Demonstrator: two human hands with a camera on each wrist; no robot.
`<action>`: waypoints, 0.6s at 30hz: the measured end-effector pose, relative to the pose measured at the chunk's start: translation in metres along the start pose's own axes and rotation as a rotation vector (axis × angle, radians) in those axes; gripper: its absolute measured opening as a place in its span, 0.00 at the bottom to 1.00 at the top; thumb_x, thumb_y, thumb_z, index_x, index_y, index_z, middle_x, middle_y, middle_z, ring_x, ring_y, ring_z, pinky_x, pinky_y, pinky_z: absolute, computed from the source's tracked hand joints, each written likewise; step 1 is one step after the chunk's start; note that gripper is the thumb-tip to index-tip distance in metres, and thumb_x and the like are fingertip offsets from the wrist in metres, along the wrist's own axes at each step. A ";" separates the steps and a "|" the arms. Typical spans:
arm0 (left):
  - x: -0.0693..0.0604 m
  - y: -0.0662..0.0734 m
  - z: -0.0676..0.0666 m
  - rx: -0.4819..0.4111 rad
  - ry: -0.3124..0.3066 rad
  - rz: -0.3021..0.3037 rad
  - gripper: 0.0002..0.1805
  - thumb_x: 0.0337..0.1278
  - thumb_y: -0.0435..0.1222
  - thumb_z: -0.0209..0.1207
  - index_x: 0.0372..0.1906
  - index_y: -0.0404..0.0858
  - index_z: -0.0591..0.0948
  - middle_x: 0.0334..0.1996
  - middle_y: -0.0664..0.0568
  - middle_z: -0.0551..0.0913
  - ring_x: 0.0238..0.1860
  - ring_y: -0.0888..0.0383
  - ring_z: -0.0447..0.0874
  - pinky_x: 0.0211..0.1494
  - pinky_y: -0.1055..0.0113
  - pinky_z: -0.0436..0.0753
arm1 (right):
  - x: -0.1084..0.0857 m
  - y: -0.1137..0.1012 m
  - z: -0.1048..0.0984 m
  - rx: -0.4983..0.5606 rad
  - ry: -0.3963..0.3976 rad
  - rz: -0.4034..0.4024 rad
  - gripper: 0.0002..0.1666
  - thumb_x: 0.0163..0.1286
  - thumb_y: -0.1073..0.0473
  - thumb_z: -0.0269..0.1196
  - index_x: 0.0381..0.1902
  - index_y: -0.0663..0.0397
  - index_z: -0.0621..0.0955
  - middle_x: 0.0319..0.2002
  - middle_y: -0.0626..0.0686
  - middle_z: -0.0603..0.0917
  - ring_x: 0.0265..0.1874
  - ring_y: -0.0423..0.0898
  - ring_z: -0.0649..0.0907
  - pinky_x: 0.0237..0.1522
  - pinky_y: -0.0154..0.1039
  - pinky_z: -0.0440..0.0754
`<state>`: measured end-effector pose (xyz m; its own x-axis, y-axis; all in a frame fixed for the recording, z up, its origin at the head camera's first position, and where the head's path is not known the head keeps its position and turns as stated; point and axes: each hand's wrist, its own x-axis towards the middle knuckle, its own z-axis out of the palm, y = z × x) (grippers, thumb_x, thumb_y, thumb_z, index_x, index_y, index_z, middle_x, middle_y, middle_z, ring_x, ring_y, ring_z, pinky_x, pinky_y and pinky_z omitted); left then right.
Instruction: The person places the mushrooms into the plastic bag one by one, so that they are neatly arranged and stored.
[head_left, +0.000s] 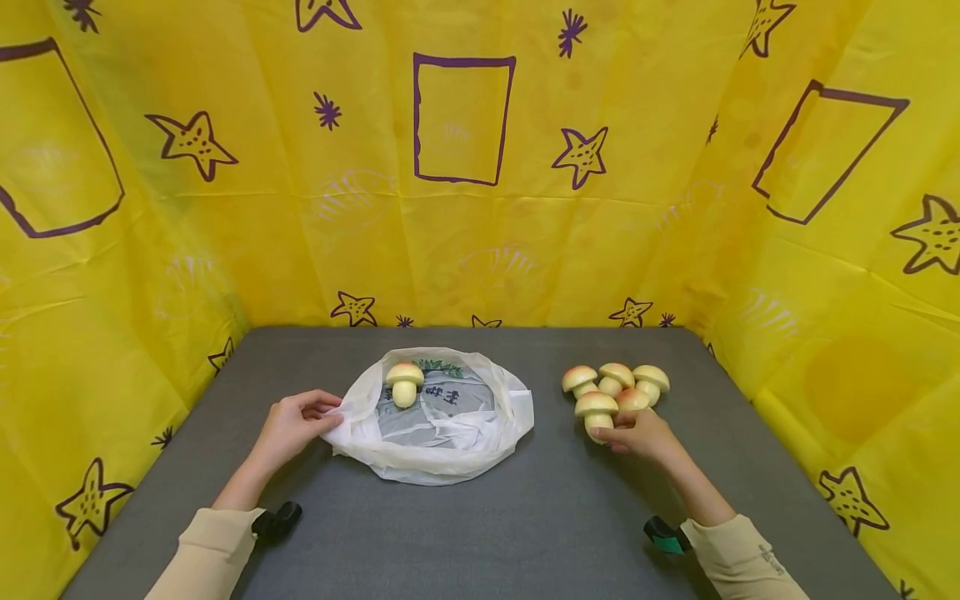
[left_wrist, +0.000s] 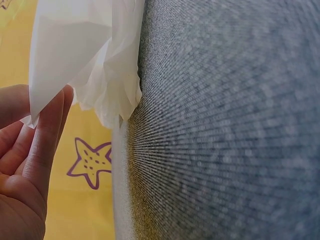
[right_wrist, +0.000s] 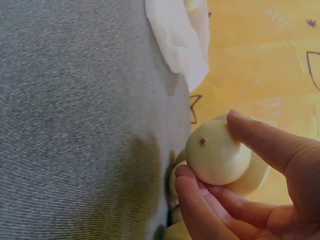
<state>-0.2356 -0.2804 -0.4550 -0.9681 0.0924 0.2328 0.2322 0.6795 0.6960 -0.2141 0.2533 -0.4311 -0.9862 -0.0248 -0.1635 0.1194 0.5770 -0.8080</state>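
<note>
A white plastic bag (head_left: 450,462) lies spread open on the grey table, with one toy mushroom (head_left: 405,383) inside it toward the back left. My left hand (head_left: 296,423) pinches the bag's left rim; in the left wrist view the thin plastic (left_wrist: 65,55) runs between thumb and fingers. On the right, my right hand (head_left: 641,435) grips the stem of a mushroom (head_left: 596,406), thumb on one side and fingers on the other. The right wrist view shows the round stem end (right_wrist: 217,152) of that mushroom. Several more mushrooms (head_left: 615,377) are clustered just behind this hand.
Yellow cloth (head_left: 465,250) printed with starfish walls in the back and both sides of the grey table (head_left: 480,542). A stretch of tabletop lies between the bag and the mushroom cluster. Dark straps (head_left: 277,521) sit at both wrists.
</note>
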 end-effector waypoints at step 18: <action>0.000 0.001 0.001 -0.005 0.008 -0.002 0.14 0.51 0.42 0.68 0.40 0.40 0.84 0.36 0.47 0.85 0.33 0.59 0.80 0.35 0.74 0.79 | 0.005 -0.019 -0.005 -0.026 0.019 -0.075 0.21 0.56 0.52 0.71 0.33 0.68 0.82 0.33 0.54 0.82 0.29 0.47 0.86 0.33 0.38 0.84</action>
<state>-0.2349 -0.2793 -0.4548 -0.9679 0.0850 0.2367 0.2306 0.6757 0.7002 -0.2221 0.2468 -0.4137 -0.9944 -0.0529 -0.0920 0.0426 0.5948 -0.8027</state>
